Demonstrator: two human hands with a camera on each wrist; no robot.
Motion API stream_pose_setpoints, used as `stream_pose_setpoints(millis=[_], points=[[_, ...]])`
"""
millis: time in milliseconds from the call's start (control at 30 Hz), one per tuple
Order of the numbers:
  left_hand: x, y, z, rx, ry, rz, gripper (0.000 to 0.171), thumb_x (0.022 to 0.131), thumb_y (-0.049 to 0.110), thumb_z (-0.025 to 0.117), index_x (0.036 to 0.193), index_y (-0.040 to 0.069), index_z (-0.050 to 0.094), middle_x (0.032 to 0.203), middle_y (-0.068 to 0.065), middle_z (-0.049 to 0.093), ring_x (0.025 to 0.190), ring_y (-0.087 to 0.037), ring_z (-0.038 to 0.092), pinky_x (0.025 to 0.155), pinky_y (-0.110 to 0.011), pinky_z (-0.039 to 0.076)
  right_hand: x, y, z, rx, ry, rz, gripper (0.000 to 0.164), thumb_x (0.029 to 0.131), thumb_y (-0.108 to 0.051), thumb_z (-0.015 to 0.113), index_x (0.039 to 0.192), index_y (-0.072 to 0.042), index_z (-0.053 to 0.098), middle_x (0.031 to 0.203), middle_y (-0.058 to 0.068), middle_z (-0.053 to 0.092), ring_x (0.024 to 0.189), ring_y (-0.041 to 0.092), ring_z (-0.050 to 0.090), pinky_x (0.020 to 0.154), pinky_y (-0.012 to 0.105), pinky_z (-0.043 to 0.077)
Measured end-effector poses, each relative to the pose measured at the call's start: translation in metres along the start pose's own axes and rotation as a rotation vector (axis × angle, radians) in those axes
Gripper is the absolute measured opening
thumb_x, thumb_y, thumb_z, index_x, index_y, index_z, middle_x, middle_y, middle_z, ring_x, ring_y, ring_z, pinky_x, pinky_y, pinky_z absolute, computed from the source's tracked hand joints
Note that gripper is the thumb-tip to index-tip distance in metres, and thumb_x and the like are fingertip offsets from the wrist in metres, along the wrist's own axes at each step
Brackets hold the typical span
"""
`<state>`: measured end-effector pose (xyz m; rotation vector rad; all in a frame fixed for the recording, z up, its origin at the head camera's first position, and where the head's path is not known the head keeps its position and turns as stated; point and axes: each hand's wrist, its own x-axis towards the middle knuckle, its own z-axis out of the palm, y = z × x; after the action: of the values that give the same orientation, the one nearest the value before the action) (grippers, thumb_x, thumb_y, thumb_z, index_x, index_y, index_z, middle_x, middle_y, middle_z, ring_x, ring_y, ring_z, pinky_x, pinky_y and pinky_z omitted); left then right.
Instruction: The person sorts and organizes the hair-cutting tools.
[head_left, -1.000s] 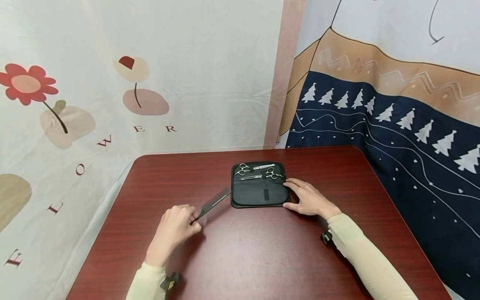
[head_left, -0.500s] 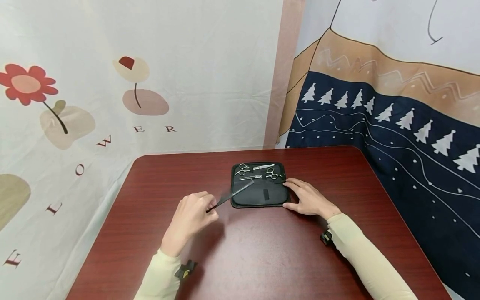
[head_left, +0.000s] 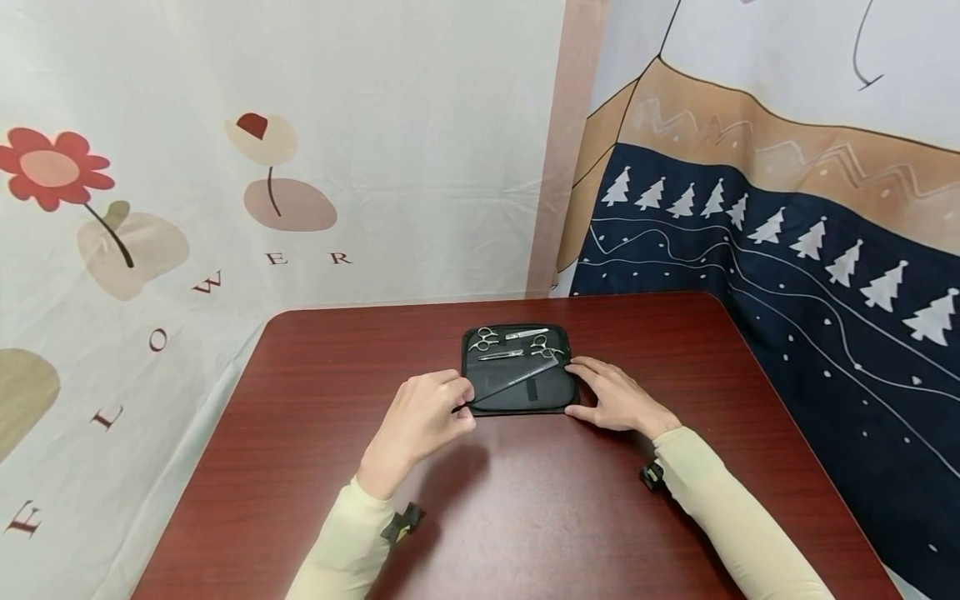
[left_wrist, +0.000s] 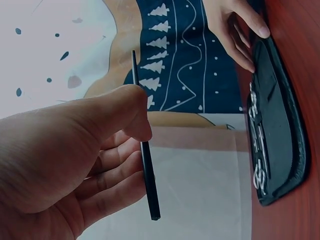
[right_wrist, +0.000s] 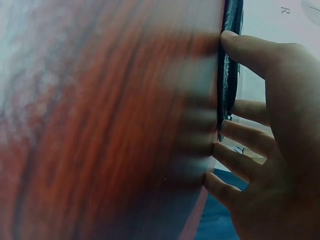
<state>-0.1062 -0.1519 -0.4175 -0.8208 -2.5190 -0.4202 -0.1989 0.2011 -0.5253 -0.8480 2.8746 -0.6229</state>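
My left hand (head_left: pixel 420 421) pinches a thin black comb (head_left: pixel 517 382) between thumb and fingers at its near end. The comb points up and to the right, overlapping the black zip case (head_left: pixel 498 402) in the head view. In the left wrist view the comb (left_wrist: pixel 150 185) shows edge-on, apart from the case (left_wrist: pixel 282 130). Silver scissors (head_left: pixel 483 340) and other metal hair tools lie along the upper half of the case, with a second pair of finger loops (head_left: pixel 542 343) at its right. My right hand (head_left: pixel 618 400) rests its spread fingertips and thumb on the case's right edge.
The case lies on a reddish-brown wooden table (head_left: pixel 360 350), near its back edge. Behind the table hang a white flower-print cloth (head_left: pixel 420 167) and a navy cloth with white trees (head_left: pixel 675 242). A small black device (head_left: pixel 402 522) is worn at the left wrist.
My left hand has moved right and slightly up with the comb, bringing it from the left of the case to over it. The right hand and the case have stayed put.
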Motion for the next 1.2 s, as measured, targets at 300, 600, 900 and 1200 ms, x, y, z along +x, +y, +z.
stream_pose_setpoints(millis=[300, 600, 900, 1200], points=[[0.006, 0.005, 0.000, 0.022, -0.017, 0.017, 0.018, 0.068, 0.003, 0.080, 0.076, 0.016, 0.071, 0.073, 0.007, 0.063, 0.061, -0.013, 0.060, 0.055, -0.031, 0.052, 0.000, 0.000, -0.001, -0.006, -0.006, -0.005, 0.077, 0.098, -0.043, 0.085, 0.162, -0.006, 0.059, 0.172, 0.022, 0.053, 0.155, 0.048, 0.056, 0.128, 0.069, 0.046], [0.008, 0.005, 0.001, 0.048, -0.022, 0.032, 0.018, 0.066, 0.003, 0.078, 0.075, 0.017, 0.071, 0.073, 0.007, 0.065, 0.060, -0.014, 0.063, 0.054, -0.032, 0.053, -0.002, 0.003, -0.007, 0.021, 0.001, 0.000, 0.083, 0.099, -0.048, 0.083, 0.166, -0.009, 0.054, 0.173, 0.021, 0.051, 0.159, 0.046, 0.052, 0.130, 0.069, 0.043], [0.008, 0.004, 0.001, 0.075, -0.043, 0.034, 0.018, 0.066, 0.003, 0.077, 0.075, 0.018, 0.070, 0.073, 0.006, 0.064, 0.058, -0.016, 0.061, 0.051, -0.033, 0.052, -0.008, -0.004, -0.026, 0.134, 0.005, 0.012, 0.099, 0.096, -0.058, 0.083, 0.176, -0.018, 0.040, 0.182, 0.013, 0.039, 0.169, 0.040, 0.039, 0.135, 0.069, 0.036], [0.008, 0.002, 0.002, 0.112, -0.047, 0.043, 0.017, 0.065, 0.001, 0.076, 0.076, 0.015, 0.072, 0.073, 0.005, 0.065, 0.058, -0.019, 0.064, 0.050, -0.035, 0.053, -0.015, -0.024, -0.052, 0.175, 0.034, -0.053, 0.103, 0.095, -0.061, 0.084, 0.178, -0.028, 0.034, 0.185, 0.008, 0.034, 0.171, 0.035, 0.035, 0.135, 0.070, 0.037]])
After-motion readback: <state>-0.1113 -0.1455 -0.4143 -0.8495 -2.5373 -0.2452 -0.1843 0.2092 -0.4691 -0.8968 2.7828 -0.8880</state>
